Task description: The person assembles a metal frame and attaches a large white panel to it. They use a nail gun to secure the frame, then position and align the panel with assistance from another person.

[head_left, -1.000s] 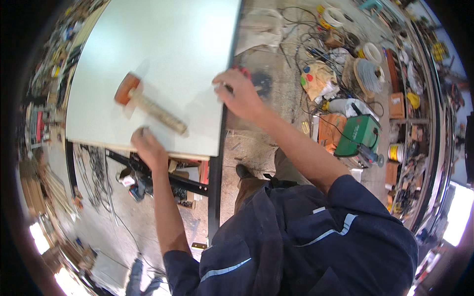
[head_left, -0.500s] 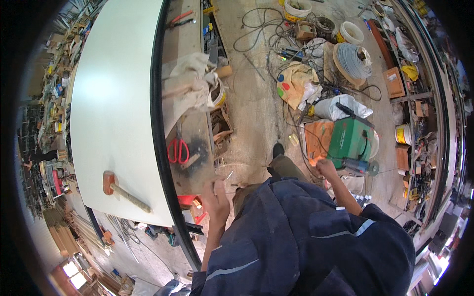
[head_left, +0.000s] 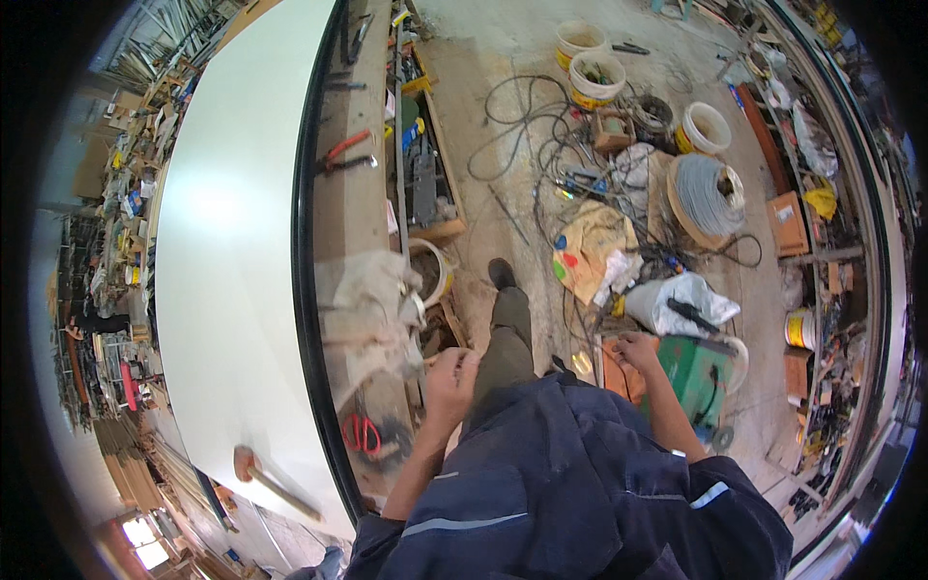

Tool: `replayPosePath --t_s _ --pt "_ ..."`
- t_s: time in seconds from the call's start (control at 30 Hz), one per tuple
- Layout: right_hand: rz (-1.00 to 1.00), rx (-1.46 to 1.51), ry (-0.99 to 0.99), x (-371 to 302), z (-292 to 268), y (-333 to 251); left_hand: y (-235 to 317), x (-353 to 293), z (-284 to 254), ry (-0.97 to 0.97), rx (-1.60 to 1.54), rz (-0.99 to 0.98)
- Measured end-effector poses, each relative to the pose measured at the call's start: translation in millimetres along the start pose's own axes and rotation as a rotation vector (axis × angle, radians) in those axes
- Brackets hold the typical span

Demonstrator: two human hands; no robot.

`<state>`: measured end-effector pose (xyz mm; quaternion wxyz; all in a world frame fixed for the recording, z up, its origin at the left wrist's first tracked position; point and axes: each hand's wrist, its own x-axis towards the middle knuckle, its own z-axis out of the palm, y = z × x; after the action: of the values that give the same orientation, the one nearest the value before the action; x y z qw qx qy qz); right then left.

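My left hand (head_left: 451, 385) hangs over the right edge of a wooden bench (head_left: 372, 237), its fingers curled in and nothing visible in them. Close by on the bench lie red-handled scissors (head_left: 361, 435) and a bunched pale cloth (head_left: 367, 314). My right hand (head_left: 638, 354), fingers also bent inward with nothing visible in them, is above an orange-brown panel (head_left: 621, 377) beside a green machine (head_left: 694, 382). On the large white board (head_left: 227, 290) at the left rests a wooden mallet (head_left: 246, 464), away from both hands.
Red-handled pliers (head_left: 346, 145) lie further up the bench. Buckets (head_left: 594, 79), tangled black cable (head_left: 522, 121), a spool of grey wire (head_left: 708, 196) and a stained yellowish cloth (head_left: 592, 249) crowd the floor. A cluttered shelf (head_left: 822, 256) lines the right; one foot (head_left: 502, 274) steps forward.
I have stepped forward along the bench. The scissors, mallet and green machine now sit lower in view, and more floor shows ahead. Both hands have risen in the picture.
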<state>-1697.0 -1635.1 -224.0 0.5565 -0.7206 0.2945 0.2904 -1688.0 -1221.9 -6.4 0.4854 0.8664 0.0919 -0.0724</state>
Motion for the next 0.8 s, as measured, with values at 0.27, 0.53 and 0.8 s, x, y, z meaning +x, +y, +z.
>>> replayPosePath --t_s 0.27,0.53,0.8 --pt "0.129 0.144 0.032 103.3 -45.0 -117.6 22.8 244.0 -16.9 -0.103 -0.013 0.122" --pt "0.034 0.275 -0.148 200.8 -49.6 -219.0 85.4 477.8 -79.4 0.018 -0.152 0.116" --pt "0.232 0.554 -0.366 394.9 -85.7 -326.5 91.1 642.1 -88.0 0.181 -0.076 -0.039"
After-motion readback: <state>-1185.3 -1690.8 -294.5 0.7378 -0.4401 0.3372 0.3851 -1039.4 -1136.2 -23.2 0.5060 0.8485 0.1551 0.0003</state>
